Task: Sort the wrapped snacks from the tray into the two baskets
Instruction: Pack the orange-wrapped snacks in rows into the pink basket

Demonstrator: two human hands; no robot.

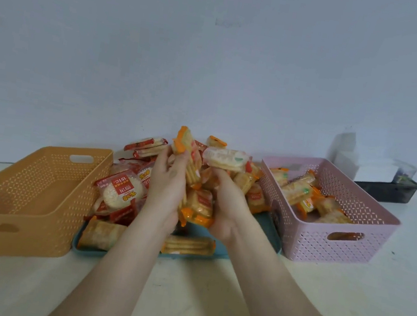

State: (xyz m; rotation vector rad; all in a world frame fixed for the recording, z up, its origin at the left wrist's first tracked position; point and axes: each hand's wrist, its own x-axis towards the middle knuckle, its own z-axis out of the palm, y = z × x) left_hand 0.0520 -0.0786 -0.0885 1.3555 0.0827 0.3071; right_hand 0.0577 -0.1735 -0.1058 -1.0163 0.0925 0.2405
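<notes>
orange basket (34,194) open, unblocked | pink basket (330,203) part-filled | snack heap (127,189) between

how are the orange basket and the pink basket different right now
Colour: the orange basket is tan-orange, the pink basket pale pink. Side: the orange basket sits left of the tray, the pink basket right. Contents: no snacks show in the orange basket; the pink basket holds several wrapped snacks. Both share perforated walls and handle slots.

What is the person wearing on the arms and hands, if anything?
Nothing visible. The left forearm and right forearm are bare to the frame's edge, no sleeves. The left hand and right hand have no gloves; no watch, bracelet or ring shows.
</notes>
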